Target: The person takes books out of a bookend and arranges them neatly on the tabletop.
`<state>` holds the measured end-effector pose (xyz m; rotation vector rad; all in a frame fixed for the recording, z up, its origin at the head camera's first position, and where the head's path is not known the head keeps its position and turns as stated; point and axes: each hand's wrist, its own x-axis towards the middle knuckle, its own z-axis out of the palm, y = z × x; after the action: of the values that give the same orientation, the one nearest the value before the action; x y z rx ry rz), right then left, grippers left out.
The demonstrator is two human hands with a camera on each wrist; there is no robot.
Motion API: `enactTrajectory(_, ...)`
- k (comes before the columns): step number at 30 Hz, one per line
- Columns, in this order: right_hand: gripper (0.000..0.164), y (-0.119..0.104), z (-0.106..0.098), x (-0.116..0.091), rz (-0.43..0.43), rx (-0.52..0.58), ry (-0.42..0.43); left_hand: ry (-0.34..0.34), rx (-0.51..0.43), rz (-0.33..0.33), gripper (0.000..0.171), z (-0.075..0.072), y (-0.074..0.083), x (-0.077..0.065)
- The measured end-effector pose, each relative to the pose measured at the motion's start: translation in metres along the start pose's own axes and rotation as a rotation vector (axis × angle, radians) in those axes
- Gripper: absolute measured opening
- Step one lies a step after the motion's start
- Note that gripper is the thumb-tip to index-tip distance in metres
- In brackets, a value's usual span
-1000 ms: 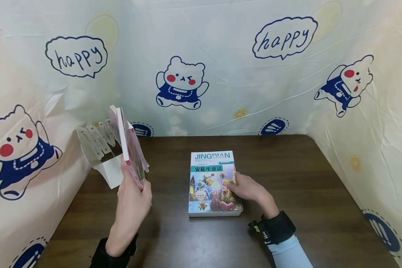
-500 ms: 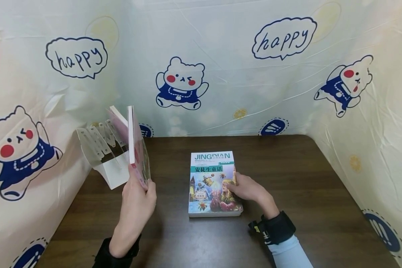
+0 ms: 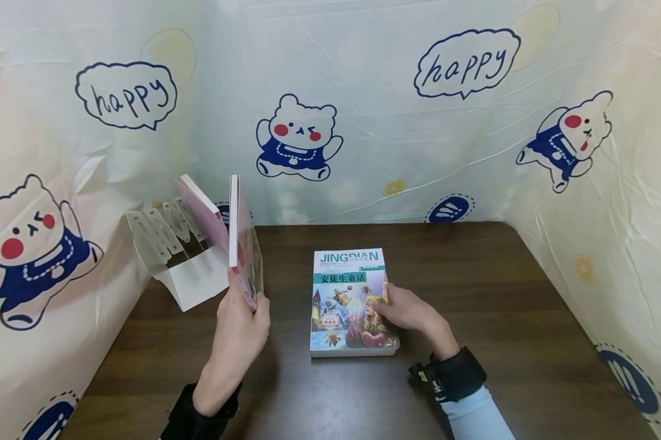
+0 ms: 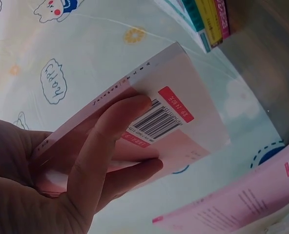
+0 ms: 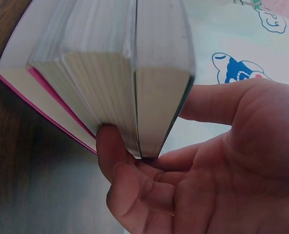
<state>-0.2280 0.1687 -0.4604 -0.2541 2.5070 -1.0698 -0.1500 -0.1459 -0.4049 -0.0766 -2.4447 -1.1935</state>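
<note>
My left hand (image 3: 239,333) grips a pink book (image 3: 244,244) by its lower end and holds it upright, just right of a white book stand (image 3: 200,281). In the left wrist view, a barcode shows on that book's pink cover (image 4: 198,97), with fingers across it. Another pink book (image 3: 205,211) leans in the stand. My right hand (image 3: 413,310) holds the right side of a stack of books (image 3: 347,305) on the table, thumb over the top cover. Seen from the right wrist, fingers (image 5: 111,146) curl against the page edges (image 5: 100,83) of several books.
The brown table (image 3: 501,287) extends right of the stack and in front of it. A patterned cloth (image 3: 374,153) with bears and "happy" bubbles hangs along the back and both sides. The stand sits at the table's back left, against the cloth.
My left hand has moved right with the pink book, away from the book in the stand, and a gap has opened between the two. The right hand and the stack have stayed put.
</note>
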Motion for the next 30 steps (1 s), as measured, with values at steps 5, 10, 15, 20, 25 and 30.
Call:
enactTrajectory(5, 0.060, 0.000, -0.001, 0.000, 0.025, -0.003, 0.002, -0.037, -0.029, 0.010, 0.076, 0.006, 0.002, 0.002)
enactTrajectory(10, 0.058, -0.001, -0.001, 0.000, 0.021, 0.004, -0.002, -0.074, -0.044, 0.003, 0.074, 0.010, 0.003, 0.003)
enactTrajectory(15, 0.057, -0.001, 0.000, 0.001, 0.010, 0.010, -0.003, -0.115, -0.048, 0.016, 0.077, 0.015, 0.003, 0.008)
enactTrajectory(20, 0.056, 0.001, 0.000, 0.001, 0.005, -0.005, 0.006, -0.168, -0.096, 0.034, 0.083, 0.020, 0.001, 0.014)
enactTrajectory(25, 0.054, 0.001, 0.001, 0.002, -0.007, -0.015, 0.004, -0.196, -0.121, 0.032, 0.080, 0.024, -0.001, 0.018)
enactTrajectory(30, 0.054, 0.001, 0.000, 0.002, -0.003, -0.007, 0.001, -0.225, -0.129, 0.021, 0.079, 0.026, 0.000, 0.020)
